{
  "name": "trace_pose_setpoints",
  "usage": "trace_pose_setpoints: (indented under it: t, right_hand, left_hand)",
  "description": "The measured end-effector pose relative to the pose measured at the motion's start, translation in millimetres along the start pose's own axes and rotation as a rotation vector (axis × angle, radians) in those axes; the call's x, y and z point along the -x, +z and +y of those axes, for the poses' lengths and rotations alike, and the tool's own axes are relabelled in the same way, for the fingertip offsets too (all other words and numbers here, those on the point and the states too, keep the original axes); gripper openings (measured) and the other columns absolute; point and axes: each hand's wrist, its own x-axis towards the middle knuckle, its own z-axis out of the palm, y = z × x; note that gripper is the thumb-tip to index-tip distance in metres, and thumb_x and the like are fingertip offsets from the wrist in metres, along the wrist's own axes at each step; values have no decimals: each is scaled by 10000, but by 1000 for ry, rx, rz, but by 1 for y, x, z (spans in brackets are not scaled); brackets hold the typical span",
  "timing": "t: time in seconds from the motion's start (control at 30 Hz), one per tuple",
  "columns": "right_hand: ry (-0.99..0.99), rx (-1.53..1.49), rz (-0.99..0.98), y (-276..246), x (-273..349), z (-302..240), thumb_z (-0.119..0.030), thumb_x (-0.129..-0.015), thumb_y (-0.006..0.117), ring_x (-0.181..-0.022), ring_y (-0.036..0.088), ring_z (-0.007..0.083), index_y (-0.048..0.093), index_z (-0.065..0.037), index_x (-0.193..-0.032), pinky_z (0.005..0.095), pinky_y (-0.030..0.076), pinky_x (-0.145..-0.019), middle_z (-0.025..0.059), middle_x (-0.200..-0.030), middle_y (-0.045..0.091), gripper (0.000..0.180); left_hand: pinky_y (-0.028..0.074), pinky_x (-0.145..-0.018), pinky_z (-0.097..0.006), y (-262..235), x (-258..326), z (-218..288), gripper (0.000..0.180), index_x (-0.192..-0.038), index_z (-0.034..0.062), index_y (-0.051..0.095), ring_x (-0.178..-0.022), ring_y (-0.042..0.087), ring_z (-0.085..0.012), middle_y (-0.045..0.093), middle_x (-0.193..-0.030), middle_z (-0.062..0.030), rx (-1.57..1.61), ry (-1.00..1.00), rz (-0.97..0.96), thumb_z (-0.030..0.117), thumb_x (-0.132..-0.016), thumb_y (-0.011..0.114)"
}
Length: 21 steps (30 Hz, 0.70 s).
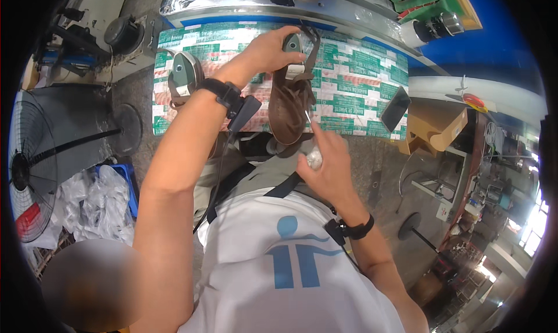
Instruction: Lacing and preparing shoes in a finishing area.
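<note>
A brown lace-up shoe (pixel 283 119) sits on the taped tabletop, its toe pointing toward me. A green block with a round hole, which looks like a shoe last, fills its opening. My left hand (pixel 272 51) grips the shoe around its heel end, with thumb and fingers on either side of the opening. My right hand (pixel 330 161) is closed around a thin metal pointed tool (pixel 308 116) with a whitish, wrapped-looking handle end. The tool's tip is beside the shoe's laces; whether it touches them I cannot tell. A second shoe (pixel 185 77) with a similar green block stands left of my left wrist.
The worktable (pixel 354 71) is covered in green, white and red tape. A dark phone (pixel 395 109) lies at its right edge, beside an open cardboard box (pixel 433 126). A metal rail (pixel 349 20) runs along the back. A fan (pixel 26 164) and a plastic-filled blue crate (pixel 132 187) stand left.
</note>
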Motion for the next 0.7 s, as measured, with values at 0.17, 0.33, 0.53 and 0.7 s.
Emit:
trace_pose_setpoints:
  t: [0.17,0.33,0.53,0.7]
  right_hand:
    - [-209,46,116,20,-47,2,-246,-781,861,-1051,617,381,610,66,-1460,494,495,-947,181,-1129,635,789]
    - [-242,150,79,28,-58,14,-268,-766,867,-1041,615,374,617,79,-1445,488,496,-938,174,-1119,632,802]
    - [-239,120,104,27,-52,15,-283,-765,867,-1022,612,364,629,80,-1440,481,499,-918,166,-1098,632,803]
    - [-253,121,115,29,-57,12,-291,-767,868,-1015,617,364,639,79,-1432,482,501,-908,166,-1093,633,795]
  left_hand:
    - [681,-706,-426,-4,-1,12,870,-1599,121,551,-999,808,-341,746,-1339,-250,184,-213,-144,476,-879,887]
    - [664,-818,-448,2,2,4,891,-1616,128,535,-1016,802,-377,726,-1394,-261,177,-191,-101,487,-878,884]
    - [658,-853,-454,-1,2,5,888,-1625,136,526,-1021,801,-387,721,-1412,-257,103,-175,-97,481,-886,877]
    - [643,-599,-380,-1,1,11,831,-1628,142,516,-768,761,-248,745,-1248,-228,204,-212,-113,416,-933,882]
